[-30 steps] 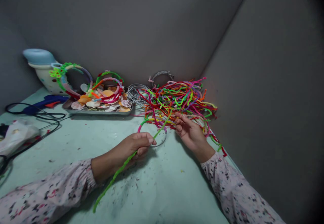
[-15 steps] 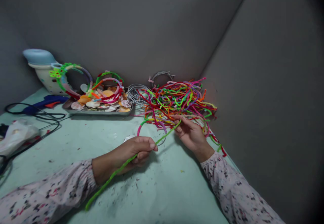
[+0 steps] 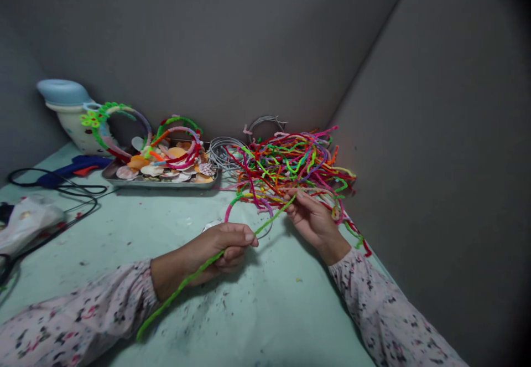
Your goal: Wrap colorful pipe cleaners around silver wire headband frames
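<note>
Running on a slant from lower left to upper right, a green pipe cleaner (image 3: 186, 282) lay across both of the person's hands. The left hand (image 3: 229, 243) was the nearer to its middle: thumb and forefinger pinched it there, the other fingers curled under, and the long free tail hung down toward the left forearm. The right hand (image 3: 312, 220), farther out along the same line, had thumb and fingertips closed at the upper end — a pinch, as far as could be judged.

Between the two, a short stretch ran nearly straight and crossed in front of a partly wrapped ring (image 3: 228, 211), which sat just beyond the left fingers. Whether the left hand also touched that ring could not be told, since its lower part was hidden. Behind the right fingertips lay the tangled heap of coloured pipe cleaners (image 3: 286, 162), on the pale green tabletop (image 3: 282, 311).
</note>
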`<state>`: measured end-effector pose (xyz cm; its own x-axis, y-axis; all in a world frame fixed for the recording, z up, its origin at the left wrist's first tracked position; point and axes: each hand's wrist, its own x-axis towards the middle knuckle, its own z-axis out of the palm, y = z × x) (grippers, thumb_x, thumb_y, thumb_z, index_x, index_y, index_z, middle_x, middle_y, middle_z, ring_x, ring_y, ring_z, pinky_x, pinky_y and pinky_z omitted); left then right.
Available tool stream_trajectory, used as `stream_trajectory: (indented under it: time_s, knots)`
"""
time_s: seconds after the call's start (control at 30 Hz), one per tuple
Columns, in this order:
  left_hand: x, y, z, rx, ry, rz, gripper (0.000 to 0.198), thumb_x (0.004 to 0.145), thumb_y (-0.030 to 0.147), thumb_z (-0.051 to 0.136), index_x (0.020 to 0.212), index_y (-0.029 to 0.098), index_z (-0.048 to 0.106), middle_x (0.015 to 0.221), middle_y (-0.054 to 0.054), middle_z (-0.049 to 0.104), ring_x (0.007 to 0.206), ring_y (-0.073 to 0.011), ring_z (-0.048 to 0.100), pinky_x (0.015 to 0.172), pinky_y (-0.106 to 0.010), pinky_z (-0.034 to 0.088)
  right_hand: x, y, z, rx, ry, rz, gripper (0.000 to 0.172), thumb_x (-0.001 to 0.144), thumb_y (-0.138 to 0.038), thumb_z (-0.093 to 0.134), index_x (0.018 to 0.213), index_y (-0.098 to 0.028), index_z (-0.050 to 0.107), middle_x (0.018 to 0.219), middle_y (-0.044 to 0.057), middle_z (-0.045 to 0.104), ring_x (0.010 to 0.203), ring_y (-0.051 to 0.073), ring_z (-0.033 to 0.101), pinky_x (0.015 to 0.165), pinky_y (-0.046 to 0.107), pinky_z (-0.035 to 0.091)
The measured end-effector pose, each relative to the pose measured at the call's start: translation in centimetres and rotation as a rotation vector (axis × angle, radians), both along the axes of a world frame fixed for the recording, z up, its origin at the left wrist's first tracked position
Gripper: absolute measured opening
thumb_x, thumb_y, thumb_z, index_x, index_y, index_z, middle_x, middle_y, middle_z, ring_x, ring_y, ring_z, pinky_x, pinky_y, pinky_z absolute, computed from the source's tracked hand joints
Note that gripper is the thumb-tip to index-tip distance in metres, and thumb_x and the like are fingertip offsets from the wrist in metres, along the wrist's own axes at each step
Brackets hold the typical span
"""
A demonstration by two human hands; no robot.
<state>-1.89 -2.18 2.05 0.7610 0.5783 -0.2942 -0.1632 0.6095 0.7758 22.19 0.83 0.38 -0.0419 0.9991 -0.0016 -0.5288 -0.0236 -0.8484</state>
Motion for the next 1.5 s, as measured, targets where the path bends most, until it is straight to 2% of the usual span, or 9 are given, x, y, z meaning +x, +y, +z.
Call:
stream_trajectory:
  time_s: [0.3, 0.47, 0.63, 0.7, 0.83, 1.0, 1.1, 1.3, 1.5]
  knots:
    - [0.3, 0.1, 0.0, 0.122, 0.157, 0.040, 0.016, 0.079, 0.032, 0.058, 0.081, 0.016, 0.057, 0.040, 0.010, 0.030, 0.036, -0.0049, 0.017, 0.038, -0.020, 0.012, -0.8, -0.1, 0.3, 0.044, -0.045, -0.188, 0.015, 0.070, -0.028, 0.075, 0.073, -0.018, 0.064, 0.063, -0.005, 0.056, 0.049, 0.005, 0.049, 0.043, 0.013, 0.040]
    - [0.9, 0.0, 0.3, 0.553, 0.496, 0.174, 0.021, 0.081, 0.037, 0.052, 0.077, 0.017, 0.054, 0.051, 0.007, 0.040, 0.044, -0.0071, 0.031, 0.045, -0.020, 0.022, -1.3, -0.4, 0.9, 0.063, -0.218, -0.282, 0.024, 0.075, -0.034, 0.070, 0.064, -0.017, 0.057, 0.056, -0.005, 0.049, 0.048, 0.005, 0.043, 0.043, 0.016, 0.033]
    - [0.9, -0.7, 0.1, 1.025, 0.735, 0.233, 0.016, 0.082, 0.030, 0.047, 0.073, 0.018, 0.054, 0.059, 0.002, 0.048, 0.057, -0.0110, 0.041, 0.056, -0.024, 0.028, -1.3, -0.1, 0.2, 0.014, -0.339, -0.330, 0.030, 0.075, -0.037, 0.069, 0.059, -0.017, 0.054, 0.052, -0.005, 0.047, 0.046, 0.006, 0.038, 0.042, 0.018, 0.030]
    - [0.9, -0.8, -0.1, 0.983, 0.705, 0.214, 0.018, 0.083, 0.030, 0.046, 0.073, 0.018, 0.053, 0.058, 0.003, 0.047, 0.055, -0.0105, 0.040, 0.055, -0.024, 0.028, -1.1, 0.1, 0.0, -0.030, -0.304, -0.291, 0.028, 0.073, -0.037, 0.071, 0.061, -0.016, 0.056, 0.054, -0.004, 0.049, 0.046, 0.006, 0.041, 0.041, 0.017, 0.031]
    - [1.0, -0.4, -0.3, 0.660, 0.559, 0.216, 0.022, 0.083, 0.038, 0.048, 0.076, 0.017, 0.053, 0.055, 0.006, 0.039, 0.048, -0.0082, 0.034, 0.047, -0.021, 0.024, -0.7, 0.3, -0.1, -0.094, -0.109, -0.157, 0.021, 0.072, -0.035, 0.074, 0.071, -0.017, 0.063, 0.061, -0.003, 0.056, 0.048, 0.006, 0.047, 0.043, 0.017, 0.039]
    - [0.9, 0.1, 0.0, 0.379, 0.416, 0.245, 0.025, 0.080, 0.041, 0.055, 0.081, 0.016, 0.056, 0.046, 0.008, 0.036, 0.041, -0.0060, 0.026, 0.042, -0.021, 0.017, -0.7, 0.2, -0.1, -0.039, 0.080, 0.061, 0.031, 0.084, -0.043, 0.058, 0.090, -0.015, 0.068, 0.086, 0.006, 0.067, 0.061, 0.010, 0.057, 0.056, 0.021, 0.049]
    - [0.9, 0.0, 0.2, 0.285, 0.342, 0.227, 0.026, 0.078, 0.042, 0.058, 0.079, 0.016, 0.055, 0.041, 0.009, 0.033, 0.038, -0.0053, 0.023, 0.041, -0.020, 0.015, -1.2, 0.0, -0.4, -0.075, 0.109, 0.143, 0.031, 0.087, -0.043, 0.053, 0.093, -0.015, 0.068, 0.087, 0.006, 0.067, 0.063, 0.011, 0.058, 0.056, 0.021, 0.049]
    - [1.0, -0.3, 0.0, 0.248, 0.318, 0.151, 0.025, 0.077, 0.041, 0.059, 0.079, 0.016, 0.056, 0.040, 0.009, 0.035, 0.037, -0.0052, 0.023, 0.040, -0.021, 0.015, -1.6, -0.2, -0.5, -0.077, 0.130, 0.069, 0.015, 0.081, -0.030, 0.063, 0.087, -0.017, 0.068, 0.071, 0.001, 0.062, 0.057, 0.009, 0.054, 0.051, 0.019, 0.047]
    - [1.0, -0.3, -0.4, 0.256, 0.336, 0.076, 0.021, 0.078, 0.037, 0.056, 0.081, 0.016, 0.057, 0.040, 0.009, 0.033, 0.037, -0.0055, 0.023, 0.041, -0.023, 0.015, -1.4, -0.3, -0.5, -0.037, 0.075, -0.034, 0.017, 0.072, -0.024, 0.072, 0.086, -0.016, 0.069, 0.064, -0.003, 0.057, 0.052, 0.006, 0.050, 0.045, 0.016, 0.041]
